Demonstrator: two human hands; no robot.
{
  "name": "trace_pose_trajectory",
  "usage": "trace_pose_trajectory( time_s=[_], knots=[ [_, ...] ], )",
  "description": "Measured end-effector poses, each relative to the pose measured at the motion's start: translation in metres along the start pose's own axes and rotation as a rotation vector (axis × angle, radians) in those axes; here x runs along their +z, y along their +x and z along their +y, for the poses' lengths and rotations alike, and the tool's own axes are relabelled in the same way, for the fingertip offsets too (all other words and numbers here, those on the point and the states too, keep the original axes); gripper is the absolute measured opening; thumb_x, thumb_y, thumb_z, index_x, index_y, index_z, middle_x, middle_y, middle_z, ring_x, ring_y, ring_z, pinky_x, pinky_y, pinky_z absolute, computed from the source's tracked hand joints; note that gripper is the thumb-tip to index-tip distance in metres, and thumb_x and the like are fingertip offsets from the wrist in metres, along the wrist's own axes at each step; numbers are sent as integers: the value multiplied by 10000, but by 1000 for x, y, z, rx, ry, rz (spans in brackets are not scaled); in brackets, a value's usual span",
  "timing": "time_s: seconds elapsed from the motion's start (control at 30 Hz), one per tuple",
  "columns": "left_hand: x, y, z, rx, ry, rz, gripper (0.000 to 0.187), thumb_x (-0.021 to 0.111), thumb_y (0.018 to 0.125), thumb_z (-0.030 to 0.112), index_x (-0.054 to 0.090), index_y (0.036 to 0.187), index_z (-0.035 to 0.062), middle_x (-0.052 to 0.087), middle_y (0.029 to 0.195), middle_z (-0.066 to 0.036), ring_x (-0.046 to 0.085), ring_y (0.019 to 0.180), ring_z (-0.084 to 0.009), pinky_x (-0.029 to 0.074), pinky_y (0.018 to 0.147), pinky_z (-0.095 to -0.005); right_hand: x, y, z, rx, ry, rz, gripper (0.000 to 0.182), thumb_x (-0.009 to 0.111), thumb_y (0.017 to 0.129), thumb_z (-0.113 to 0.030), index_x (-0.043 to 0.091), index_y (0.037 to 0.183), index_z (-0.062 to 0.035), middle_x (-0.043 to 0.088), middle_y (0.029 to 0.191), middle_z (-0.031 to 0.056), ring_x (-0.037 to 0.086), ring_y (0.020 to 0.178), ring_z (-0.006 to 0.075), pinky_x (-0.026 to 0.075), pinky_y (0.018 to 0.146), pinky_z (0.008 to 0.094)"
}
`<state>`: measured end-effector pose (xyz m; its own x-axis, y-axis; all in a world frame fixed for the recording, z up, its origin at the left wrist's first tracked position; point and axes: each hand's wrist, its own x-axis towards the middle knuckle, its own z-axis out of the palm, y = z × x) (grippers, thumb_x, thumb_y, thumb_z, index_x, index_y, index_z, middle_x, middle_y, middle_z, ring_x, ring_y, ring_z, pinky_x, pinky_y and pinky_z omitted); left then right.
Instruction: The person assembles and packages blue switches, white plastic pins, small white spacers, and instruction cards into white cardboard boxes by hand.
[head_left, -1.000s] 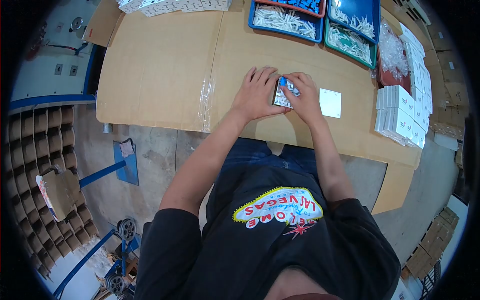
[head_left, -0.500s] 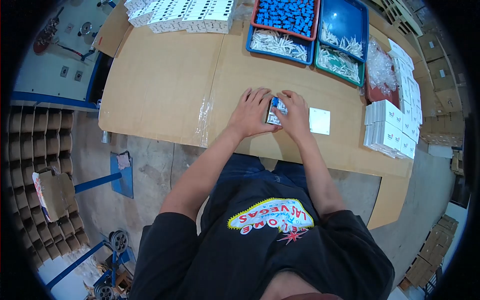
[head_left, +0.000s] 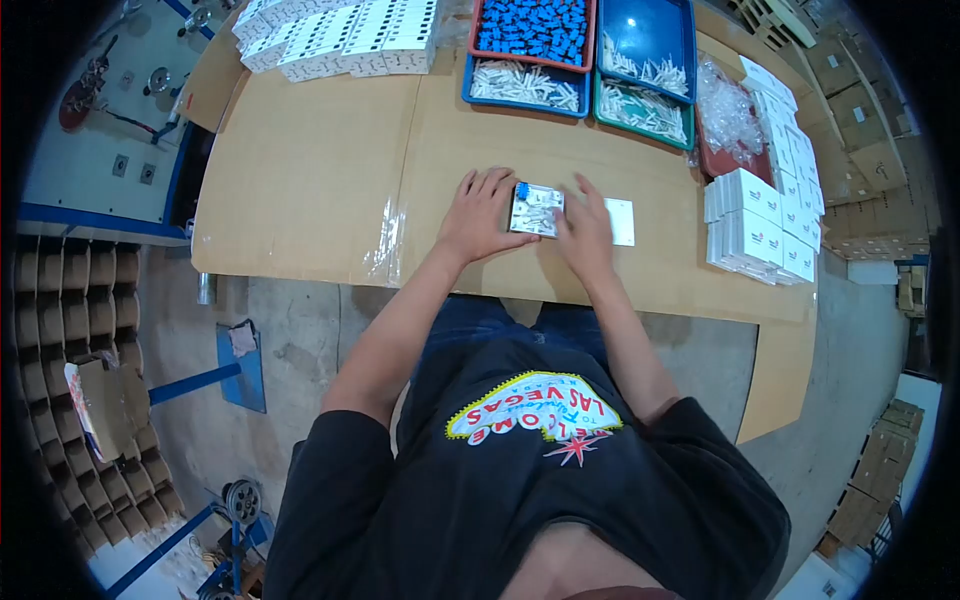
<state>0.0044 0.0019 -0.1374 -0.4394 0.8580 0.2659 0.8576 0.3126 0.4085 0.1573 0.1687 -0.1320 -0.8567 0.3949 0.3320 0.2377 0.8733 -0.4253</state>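
Note:
A small open box (head_left: 537, 211) lies on the cardboard-covered table, with a blue piece (head_left: 522, 190) at its upper left corner and white pieces inside. Along the box's left side rests my left hand (head_left: 482, 217), thumb at the lower edge and fingers apart, touching the box. My right hand (head_left: 587, 235) is at the box's right edge, its fingers spread and slightly blurred. To the right of that hand is a flat white square lid (head_left: 621, 222), partly covered by the hand.
Trays of blue pieces (head_left: 530, 32) and white pieces (head_left: 525, 84) stand at the back, beside a blue tray (head_left: 648, 30) and a green tray (head_left: 640, 112). White boxes are stacked at the right (head_left: 750, 225) and back left (head_left: 360, 40). Crumpled plastic (head_left: 728, 110) lies between.
My right hand has moved off the box's top to its right side, and its fingers have spread. More of the box's inside shows. The whole view has shifted slightly.

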Motion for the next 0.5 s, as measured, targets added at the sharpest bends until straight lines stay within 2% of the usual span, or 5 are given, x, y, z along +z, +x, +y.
trace_pose_trajectory(
  time_s=[0.13,0.2,0.3,0.47,0.5],
  knots=[
    [1,-4,1,-36,-15,-5,978,721,732,733,514,1402,52,472,1481,-122,381,1439,-276,211,1247,-500,-39,-19,41,300,-44,227,496,745,886,-408,652,1164,-8,604,1273,207,618,1152,378,515,947,471],
    [-2,-4,2,-42,-34,-7,982,732,722,732,521,1397,50,486,1470,-120,398,1427,-278,217,1245,-497,-67,-18,41,731,-127,-54,510,800,846,-393,629,1132,-6,625,1189,193,642,1097,369,528,899,475],
    [-3,-2,4,-47,-75,30,995,762,697,725,533,1386,44,529,1431,-121,436,1398,-294,230,1241,-493,-60,-28,57,687,-142,-132,556,875,788,-361,623,1111,14,671,988,162,671,870,337,538,804,427],
    [-8,0,9,-83,-151,57,915,841,740,582,528,1393,23,608,1329,-134,553,1300,-281,367,1172,-429,-42,-31,83,651,346,-86,439,860,804,-201,582,1081,-4,658,892,98,660,830,220,524,758,332],
    [-6,0,15,-228,-565,117,844,841,790,474,509,1413,11,614,1325,-135,582,1262,-258,416,1124,-391,-46,-27,79,586,584,-8,409,850,807,-145,572,1074,-9,662,887,78,663,833,198,519,762,318]
  ],
)
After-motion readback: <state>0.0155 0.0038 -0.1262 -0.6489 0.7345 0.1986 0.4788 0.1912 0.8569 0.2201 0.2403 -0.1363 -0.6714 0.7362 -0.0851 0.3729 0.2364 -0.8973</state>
